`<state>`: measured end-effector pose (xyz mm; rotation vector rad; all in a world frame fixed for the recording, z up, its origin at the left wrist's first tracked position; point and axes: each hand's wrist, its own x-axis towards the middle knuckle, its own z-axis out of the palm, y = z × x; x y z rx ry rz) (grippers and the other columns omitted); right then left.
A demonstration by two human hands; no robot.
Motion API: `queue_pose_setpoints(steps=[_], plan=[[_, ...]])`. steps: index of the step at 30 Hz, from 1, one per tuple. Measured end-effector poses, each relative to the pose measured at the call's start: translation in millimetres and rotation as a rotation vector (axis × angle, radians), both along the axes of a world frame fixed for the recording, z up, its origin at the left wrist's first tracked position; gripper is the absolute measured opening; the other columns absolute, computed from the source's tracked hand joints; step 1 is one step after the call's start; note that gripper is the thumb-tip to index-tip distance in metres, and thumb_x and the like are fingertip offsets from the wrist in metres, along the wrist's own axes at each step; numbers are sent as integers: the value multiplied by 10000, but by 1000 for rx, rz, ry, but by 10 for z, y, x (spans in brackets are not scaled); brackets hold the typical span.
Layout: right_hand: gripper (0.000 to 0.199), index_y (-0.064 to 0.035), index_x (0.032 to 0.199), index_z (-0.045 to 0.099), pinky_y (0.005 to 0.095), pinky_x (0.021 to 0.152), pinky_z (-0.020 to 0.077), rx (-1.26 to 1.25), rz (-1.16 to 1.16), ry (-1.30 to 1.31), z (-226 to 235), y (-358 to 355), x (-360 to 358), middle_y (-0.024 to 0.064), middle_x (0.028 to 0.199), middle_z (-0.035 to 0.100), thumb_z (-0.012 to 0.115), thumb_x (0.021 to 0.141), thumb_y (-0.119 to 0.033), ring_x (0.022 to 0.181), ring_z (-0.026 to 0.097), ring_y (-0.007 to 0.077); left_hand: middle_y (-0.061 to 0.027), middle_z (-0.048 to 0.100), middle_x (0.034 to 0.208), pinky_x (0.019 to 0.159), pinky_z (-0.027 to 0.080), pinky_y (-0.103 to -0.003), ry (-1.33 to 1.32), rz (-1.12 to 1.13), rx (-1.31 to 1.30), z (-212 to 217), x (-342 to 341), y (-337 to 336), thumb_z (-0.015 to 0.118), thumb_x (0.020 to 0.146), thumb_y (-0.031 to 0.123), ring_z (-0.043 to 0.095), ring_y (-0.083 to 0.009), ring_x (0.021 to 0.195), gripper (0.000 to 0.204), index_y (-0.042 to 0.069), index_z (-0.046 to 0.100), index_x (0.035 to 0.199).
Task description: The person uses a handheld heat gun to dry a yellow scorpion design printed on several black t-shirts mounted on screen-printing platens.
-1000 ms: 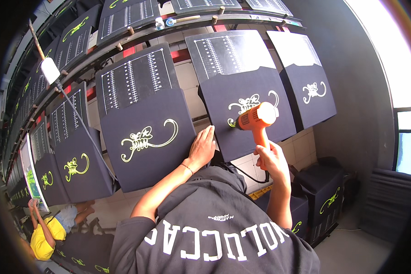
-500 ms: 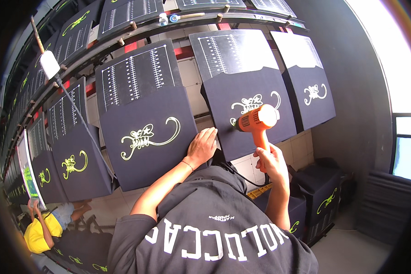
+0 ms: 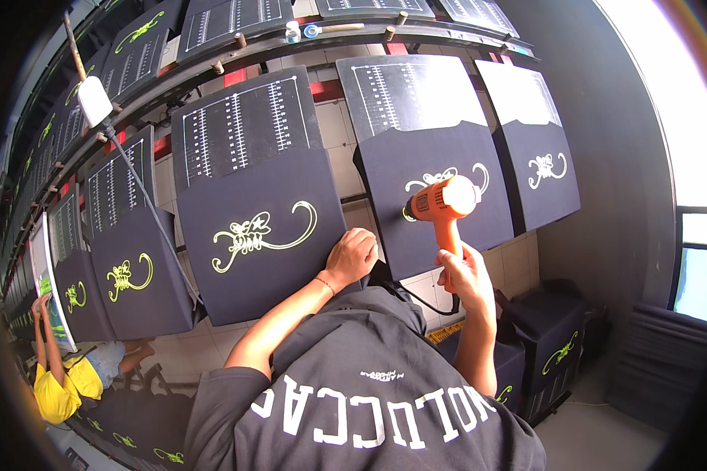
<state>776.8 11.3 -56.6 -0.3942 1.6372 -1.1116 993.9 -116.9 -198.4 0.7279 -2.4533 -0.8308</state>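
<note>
- Right hand [image 3: 465, 271]: fist closed around the handle of an orange plastic heat gun [image 3: 440, 202], nozzle at the yellow-green print on a dark fabric panel [image 3: 440, 196] mounted on the rack.
- Left hand [image 3: 352, 255]: open, fingers flat on the lower right corner of the neighbouring dark printed panel [image 3: 255, 235].
- Heat gun: directly above the right hand, right of the left hand.

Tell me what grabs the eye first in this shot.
The orange heat gun at centre right, gripped by its handle in the right hand, nozzle towards a dark panel printed with a pale curly motif. Beside it, the left hand rests on the lower right edge of the centre panel, whose neon yellow-green scorpion-like print stands out. Similar printed panels line the curved rack on both sides.
</note>
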Motion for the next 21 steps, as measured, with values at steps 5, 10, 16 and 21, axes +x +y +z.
queue_pose_setpoints(steps=[5, 10, 16, 21], plan=[[211, -20, 963, 589, 211, 441, 419, 30, 15, 1, 34, -72, -1, 17, 776, 619, 648, 946, -222, 533, 557, 61, -117, 629, 849, 798, 513, -408, 37, 0, 6, 10, 8, -10, 642, 816, 19, 621, -316, 874, 78, 23, 568, 793], [200, -25, 944, 589, 215, 436, 409, 19, 7, 10, -3, -64, -20, 7, 714, 587, 646, 946, -217, 520, 550, 61, -129, 624, 952, 871, 496, -420, 19, 25, 4, 22, 24, -12, 650, 813, 49, 604, -326, 969, 114, 23, 577, 896], [208, -15, 966, 595, 214, 438, 400, 17, 45, -2, 26, -65, -26, 27, 785, 620, 643, 953, -217, 539, 559, 65, -156, 548, 1288, 1079, 402, -460, -45, 121, -109, 50, 22, 5, 663, 829, 154, 488, -359, 1261, 416, 22, 540, 1204], [203, -14, 955, 594, 209, 435, 391, 32, 40, 4, 82, -79, 14, 19, 751, 602, 642, 955, -211, 537, 549, 54, -192, 491, 1399, 1117, 365, -489, -87, 124, -135, 33, 29, 9, 679, 812, 148, 436, -408, 1331, 547, -3, 492, 1303]])
